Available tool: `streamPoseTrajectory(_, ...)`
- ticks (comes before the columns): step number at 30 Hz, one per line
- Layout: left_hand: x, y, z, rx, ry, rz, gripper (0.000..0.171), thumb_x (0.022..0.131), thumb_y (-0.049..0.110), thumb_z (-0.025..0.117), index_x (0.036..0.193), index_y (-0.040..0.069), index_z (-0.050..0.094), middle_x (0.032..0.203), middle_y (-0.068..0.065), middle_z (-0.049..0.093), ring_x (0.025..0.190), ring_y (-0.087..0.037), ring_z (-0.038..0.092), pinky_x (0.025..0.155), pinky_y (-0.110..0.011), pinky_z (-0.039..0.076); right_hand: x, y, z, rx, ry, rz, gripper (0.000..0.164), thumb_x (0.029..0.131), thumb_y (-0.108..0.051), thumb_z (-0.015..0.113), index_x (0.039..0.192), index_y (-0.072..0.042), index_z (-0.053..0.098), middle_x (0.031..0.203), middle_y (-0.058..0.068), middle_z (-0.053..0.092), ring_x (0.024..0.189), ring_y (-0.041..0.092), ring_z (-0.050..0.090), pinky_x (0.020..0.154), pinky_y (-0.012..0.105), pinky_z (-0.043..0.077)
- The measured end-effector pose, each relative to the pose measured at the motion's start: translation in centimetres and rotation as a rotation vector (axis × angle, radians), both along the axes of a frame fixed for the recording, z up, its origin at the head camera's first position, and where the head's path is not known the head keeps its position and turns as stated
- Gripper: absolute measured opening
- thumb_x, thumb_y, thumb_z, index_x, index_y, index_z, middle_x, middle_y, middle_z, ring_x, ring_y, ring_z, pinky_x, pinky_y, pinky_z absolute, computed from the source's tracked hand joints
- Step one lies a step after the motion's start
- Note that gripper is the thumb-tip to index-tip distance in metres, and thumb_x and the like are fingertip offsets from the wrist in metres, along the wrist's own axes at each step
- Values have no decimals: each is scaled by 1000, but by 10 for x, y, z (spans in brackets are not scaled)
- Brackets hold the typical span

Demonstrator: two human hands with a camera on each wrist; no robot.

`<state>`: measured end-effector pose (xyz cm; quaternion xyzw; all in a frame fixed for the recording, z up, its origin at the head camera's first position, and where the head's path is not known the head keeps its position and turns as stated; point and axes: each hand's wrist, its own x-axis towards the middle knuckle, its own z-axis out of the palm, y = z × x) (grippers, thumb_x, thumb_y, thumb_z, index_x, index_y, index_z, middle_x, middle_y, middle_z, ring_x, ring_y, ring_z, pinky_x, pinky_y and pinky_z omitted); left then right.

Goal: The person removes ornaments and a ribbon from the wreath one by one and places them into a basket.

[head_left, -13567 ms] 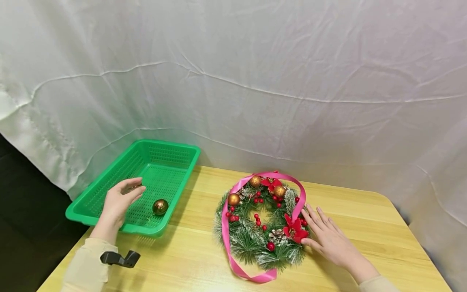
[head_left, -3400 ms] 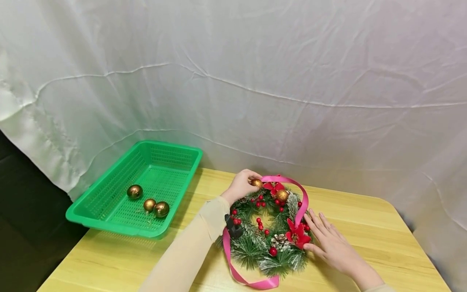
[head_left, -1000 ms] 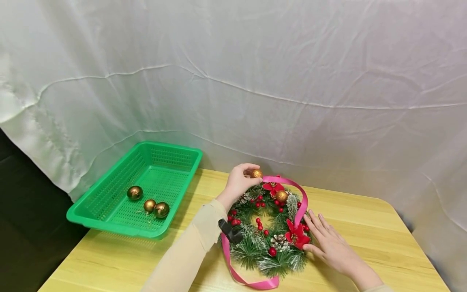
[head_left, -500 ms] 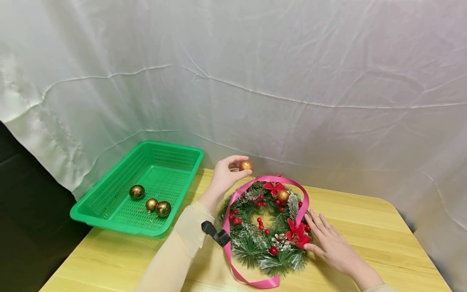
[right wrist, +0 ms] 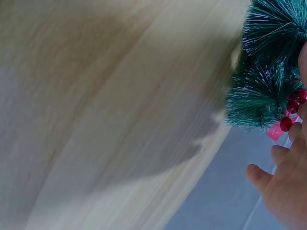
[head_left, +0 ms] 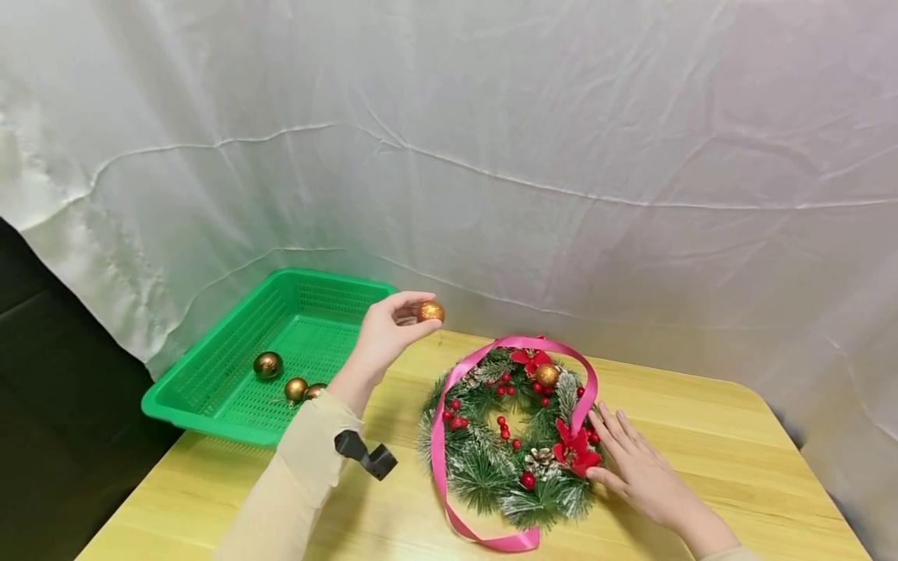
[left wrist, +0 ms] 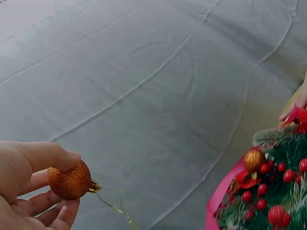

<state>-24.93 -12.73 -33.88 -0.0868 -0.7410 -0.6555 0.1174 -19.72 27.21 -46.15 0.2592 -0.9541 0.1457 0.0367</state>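
Note:
My left hand [head_left: 382, 336] pinches a glittery gold Christmas bauble [head_left: 431, 312] between thumb and fingers, held up between basket and wreath. In the left wrist view the bauble [left wrist: 70, 180] has a gold cap and a loose thread [left wrist: 117, 208] hanging from it. A green Christmas wreath [head_left: 484, 475] with red berries, poinsettias and pine cones lies on the table. One gold bauble [head_left: 547, 375] sits on it, and a pink ribbon [head_left: 438, 436] loops over it. My right hand [head_left: 641, 475] rests with straight fingers at the wreath's right edge; in the right wrist view that hand [right wrist: 288, 187] is partly cut off.
A green plastic basket [head_left: 210, 427] stands at the left of the wooden table [head_left: 708, 436]. In it lie a brown bauble [head_left: 268, 365], a smaller gold bauble [head_left: 296, 389] and another brown bauble [head_left: 316, 390], partly hidden by my left arm. A pale curtain [head_left: 491, 156] hangs behind.
The left hand has lifted the glittery bauble off the wreath's upper left and carried it left toward the basket. Earlier, more baubles sat on the wreath and fewer in the basket. The right hand stays put.

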Motion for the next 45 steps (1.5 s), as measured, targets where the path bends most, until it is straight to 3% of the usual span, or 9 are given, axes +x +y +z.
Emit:
streamPoseTrajectory(5, 9, -21, -6, -3, -23, 27, 40, 80, 8, 77, 119, 5, 66, 113, -12, 62, 101, -22, 57, 83, -28, 50, -3, 1, 0, 6, 11, 1, 79, 94, -45, 55, 154, -16, 15, 160, 5, 3, 142, 37, 6, 112, 31, -7)
streamPoseTrajectory(16, 27, -67, -27, -51, -70, 101, 44, 82, 14, 76, 123, 3, 63, 120, -13, 60, 104, -20, 55, 78, -24, 51, -5, 2, -2, 24, 22, 7, 79, 94, -47, 55, 154, -14, 16, 159, 6, 5, 142, 36, 6, 110, 24, -10)
streamPoseTrajectory(26, 44, -107, -25, -105, -99, 171, 50, 85, 23, 74, 129, 5, 58, 121, -11, 57, 103, -13, 55, 80, -22, 49, -4, 1, -1, 12, 17, 5, 78, 94, -46, 55, 154, -15, 16, 160, 5, 5, 143, 35, 5, 110, 25, -10)
streamPoseTrajectory(33, 47, -129, -23, -133, -101, 239, 51, 87, 25, 72, 131, 6, 56, 118, -3, 56, 102, -11, 54, 78, -21, 48, -3, 1, -2, 10, 22, 8, 79, 94, -45, 55, 154, -14, 15, 159, 7, 4, 142, 36, 6, 110, 24, -9)
streamPoseTrajectory(36, 48, -137, -25, -131, -102, 262, 51, 87, 24, 72, 131, 6, 56, 112, 1, 57, 99, -8, 54, 71, -19, 47, -3, 2, -3, 6, 21, 8, 79, 94, -45, 55, 154, -13, 15, 159, 7, 4, 142, 36, 5, 110, 22, -10)
streamPoseTrajectory(45, 53, -158, -35, -160, -136, 332, 52, 87, 27, 72, 131, 6, 56, 106, 7, 58, 95, -4, 55, 72, -17, 49, -2, 4, -5, 9, 37, 11, 78, 94, -45, 56, 154, -12, 17, 159, 9, 6, 143, 35, 5, 110, 22, -10)
